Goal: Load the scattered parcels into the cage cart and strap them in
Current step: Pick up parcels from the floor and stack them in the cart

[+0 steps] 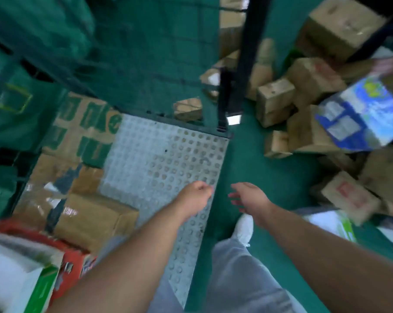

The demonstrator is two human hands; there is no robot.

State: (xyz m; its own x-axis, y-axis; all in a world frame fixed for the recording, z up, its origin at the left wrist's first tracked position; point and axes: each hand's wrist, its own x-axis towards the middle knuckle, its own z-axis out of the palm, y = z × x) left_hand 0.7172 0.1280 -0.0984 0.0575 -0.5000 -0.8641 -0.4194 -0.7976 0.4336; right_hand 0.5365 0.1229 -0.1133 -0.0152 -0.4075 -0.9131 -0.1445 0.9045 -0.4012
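Observation:
The cage cart's perforated metal floor [164,154] fills the middle, with a wire mesh wall [145,53] behind it and a black strap [223,102] hanging at its right post. Several brown parcels [94,218] lie on the floor's left side, one with green print [87,127]. My left hand [196,194] hovers over the floor's right edge, fingers curled, empty. My right hand [247,196] hangs beside it over the green ground, fingers spread, empty. A heap of scattered cardboard parcels [276,101] lies to the right, with a blue printed box [362,114] on top.
A red box [75,260] and a white-and-green box [39,288] sit at the lower left. Another person's hand [387,64] touches the blue box at the far right. My white shoe [244,229] stands on the green floor [247,154] between cart and heap.

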